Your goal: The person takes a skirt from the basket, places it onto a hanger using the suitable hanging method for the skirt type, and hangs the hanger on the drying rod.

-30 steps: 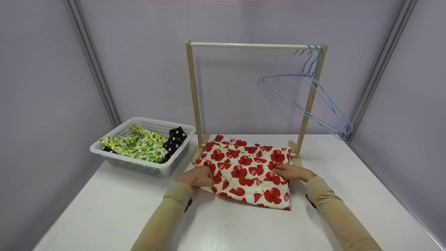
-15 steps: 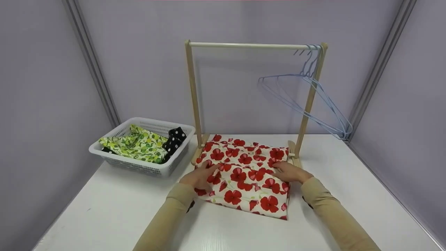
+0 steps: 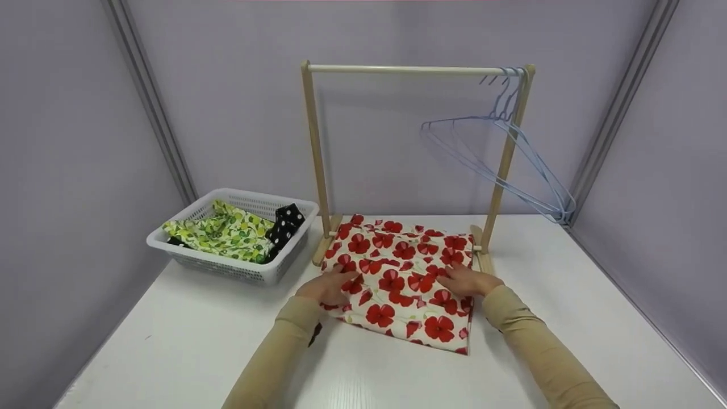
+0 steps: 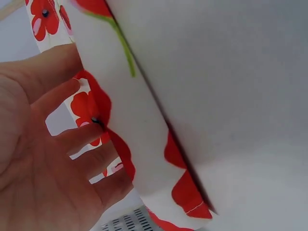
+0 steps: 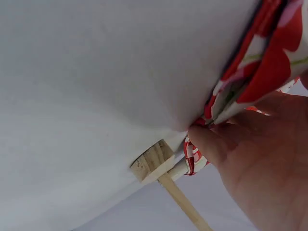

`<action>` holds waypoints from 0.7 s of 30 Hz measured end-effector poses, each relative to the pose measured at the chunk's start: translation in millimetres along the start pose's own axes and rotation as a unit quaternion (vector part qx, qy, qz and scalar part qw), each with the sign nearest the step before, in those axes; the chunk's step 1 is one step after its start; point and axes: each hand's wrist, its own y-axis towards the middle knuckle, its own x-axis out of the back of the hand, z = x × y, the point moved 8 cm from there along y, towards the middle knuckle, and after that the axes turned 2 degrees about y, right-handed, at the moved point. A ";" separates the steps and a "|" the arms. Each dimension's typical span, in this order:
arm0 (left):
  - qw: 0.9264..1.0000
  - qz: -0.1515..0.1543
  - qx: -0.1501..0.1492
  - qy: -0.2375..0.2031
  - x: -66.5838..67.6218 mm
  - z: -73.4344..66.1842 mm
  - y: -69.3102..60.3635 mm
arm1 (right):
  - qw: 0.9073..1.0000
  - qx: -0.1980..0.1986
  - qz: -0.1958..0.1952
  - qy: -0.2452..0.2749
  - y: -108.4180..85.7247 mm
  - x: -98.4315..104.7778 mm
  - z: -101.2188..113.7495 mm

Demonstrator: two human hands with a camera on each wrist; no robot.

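A white cloth garment printed with red poppies lies folded on the white table, its layers showing at the side edges. My left hand rests on its left side, thumb toward the middle. In the left wrist view the fingers are extended and spread against the fabric's edge. On the right side lies my right hand, fingers stretched over the print. The right wrist view shows its little-finger side touching the layered edge; its other fingertips are hidden.
A wooden rack stands behind and around the garment's far end. Several blue hangers hang at the right of its white rail. At left, a white basket holds lemon-print cloth and black polka-dot cloth.
My left hand has gone from curled at the garment's left edge to spread upon it. The garment's near edge has come closer to me. The right hand has shifted slightly inward.
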 end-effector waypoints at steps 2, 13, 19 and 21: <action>1.000 0.002 0.006 -0.001 -1.3 -0.3 0.3 | 1.000 -0.013 -0.002 0.006 3.1 1.5 -4.8; 0.999 -0.021 0.000 0.034 4.6 -7.2 5.7 | 0.998 -0.057 -0.012 -0.018 4.9 2.6 -9.2; 0.999 -0.050 0.020 0.004 7.3 4.1 8.6 | 0.995 -0.086 -0.003 -0.047 -5.8 -3.2 10.6; 0.999 -0.049 0.016 0.000 6.9 3.5 10.0 | 0.994 -0.094 -0.006 -0.048 -7.3 -2.9 14.1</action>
